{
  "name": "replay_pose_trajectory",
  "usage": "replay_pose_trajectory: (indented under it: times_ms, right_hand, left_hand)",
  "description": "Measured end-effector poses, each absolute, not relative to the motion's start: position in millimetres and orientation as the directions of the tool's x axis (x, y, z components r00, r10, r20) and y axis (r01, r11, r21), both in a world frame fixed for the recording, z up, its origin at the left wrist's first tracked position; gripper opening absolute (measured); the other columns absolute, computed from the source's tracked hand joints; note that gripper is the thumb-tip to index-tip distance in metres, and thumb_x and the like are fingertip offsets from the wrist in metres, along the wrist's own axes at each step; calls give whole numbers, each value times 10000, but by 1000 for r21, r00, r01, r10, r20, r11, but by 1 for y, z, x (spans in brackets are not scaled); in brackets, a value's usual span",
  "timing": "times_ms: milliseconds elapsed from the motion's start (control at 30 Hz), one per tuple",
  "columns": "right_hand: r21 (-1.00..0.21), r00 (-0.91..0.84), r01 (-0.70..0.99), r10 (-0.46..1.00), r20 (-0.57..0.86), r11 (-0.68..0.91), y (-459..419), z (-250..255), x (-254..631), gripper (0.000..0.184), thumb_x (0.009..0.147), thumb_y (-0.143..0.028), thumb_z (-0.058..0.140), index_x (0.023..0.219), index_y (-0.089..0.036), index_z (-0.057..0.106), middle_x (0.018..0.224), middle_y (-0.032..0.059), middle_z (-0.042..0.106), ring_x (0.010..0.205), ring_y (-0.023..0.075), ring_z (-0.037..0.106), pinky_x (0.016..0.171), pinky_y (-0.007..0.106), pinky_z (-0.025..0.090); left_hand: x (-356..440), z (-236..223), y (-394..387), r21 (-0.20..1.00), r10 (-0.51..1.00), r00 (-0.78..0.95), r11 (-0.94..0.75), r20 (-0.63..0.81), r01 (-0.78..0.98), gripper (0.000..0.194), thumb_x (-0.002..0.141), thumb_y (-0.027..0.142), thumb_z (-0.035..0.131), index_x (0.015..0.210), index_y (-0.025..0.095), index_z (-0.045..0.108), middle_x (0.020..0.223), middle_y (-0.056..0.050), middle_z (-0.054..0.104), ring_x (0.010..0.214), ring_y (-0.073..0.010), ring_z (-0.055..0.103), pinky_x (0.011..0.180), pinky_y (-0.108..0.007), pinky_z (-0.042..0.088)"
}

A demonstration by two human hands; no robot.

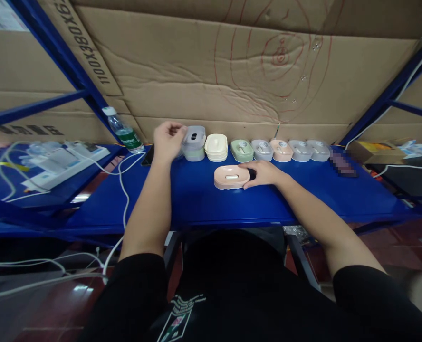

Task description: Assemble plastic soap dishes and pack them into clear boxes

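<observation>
On the blue table, a pink oval box (222, 179) with a slot and a small white bar in its top lies in front of me. My right hand (263, 174) grips its right end between thumb and fingers. At the back, my left hand (170, 137) has its bent fingers at the left edge of a grey translucent lid (196, 133), the top one in a stack; some fingertips are hidden. Lower in that stack a greenish piece (195, 154) shows through. Just to its right stands a stack of cream square parts (216, 147).
Right of the stacks, a row holds a green box (242, 150), a pink box (281, 149) and several grey ones with clear covers. A water bottle (127, 135) and white cable (123, 185) are at left. Cardboard (182, 71) walls the back; an open carton (380, 151) sits right.
</observation>
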State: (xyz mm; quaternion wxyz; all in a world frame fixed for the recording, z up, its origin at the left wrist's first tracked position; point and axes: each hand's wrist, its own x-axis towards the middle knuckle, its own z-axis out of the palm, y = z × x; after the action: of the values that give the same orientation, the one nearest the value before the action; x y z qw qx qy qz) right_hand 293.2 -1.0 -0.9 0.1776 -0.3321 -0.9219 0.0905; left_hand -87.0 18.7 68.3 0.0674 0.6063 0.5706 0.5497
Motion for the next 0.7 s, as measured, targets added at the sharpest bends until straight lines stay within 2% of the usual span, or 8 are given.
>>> replay_pose_trajectory:
  times_ms: [100,200,267,333,400,533,700]
  right_hand:
    - [-285,-715,576,641,277,766,0,-2,294,992,692,-750,926,1508,-235,697,1449,137,750,1313,417,727,1114,562,583]
    - [-282,-717,567,632,293,774,1,-4,294,971,707,-741,922,1511,-247,695,1439,134,756,1305,416,732,1105,566,587]
    - [-280,-711,573,637,298,770,2,-5,295,965,713,-732,923,1517,-253,690,1438,136,757,1299,421,734,1096,581,589]
    - [-281,-701,585,649,295,761,2,-6,295,960,719,-725,922,1520,-250,687,1446,143,750,1302,431,730,1092,601,589]
    - [-284,-696,591,655,294,755,2,-7,295,955,725,-723,919,1521,-247,686,1456,147,744,1309,437,726,1096,617,586]
    - [-294,-703,573,643,304,765,3,-5,295,927,739,-713,915,1522,-273,684,1458,122,746,1311,410,730,1108,589,588]
    - [-314,-699,580,657,282,751,1,-2,294,931,739,-696,923,1523,-256,683,1464,130,742,1326,414,721,1121,593,579]
  left_hand:
    - [-106,61,25,648,648,-443,-104,620,754,127,873,248,701,988,200,720,1161,-122,714,1222,-331,640,1127,-509,494]
    - [-120,52,27,608,728,-489,124,481,784,193,856,324,767,1004,202,745,1353,-192,676,1401,-456,542,1202,-650,393]
    - [-125,47,31,571,803,-482,225,350,790,282,830,424,821,996,206,756,1417,-217,655,1439,-493,510,1217,-684,344]
    - [-128,43,35,528,854,-460,282,242,801,326,815,486,845,975,215,758,1427,-218,662,1431,-485,528,1231,-691,305]
    - [-129,40,40,496,879,-436,295,194,817,296,838,490,833,949,227,755,1392,-198,696,1394,-453,575,1234,-694,289]
    - [-129,38,42,495,875,-440,297,201,816,223,857,437,822,891,232,742,1274,-157,762,1321,-422,639,1226,-702,285]
    - [-125,43,35,584,812,-515,284,275,761,226,884,441,781,875,229,703,1188,-142,751,1269,-399,661,1190,-638,380]
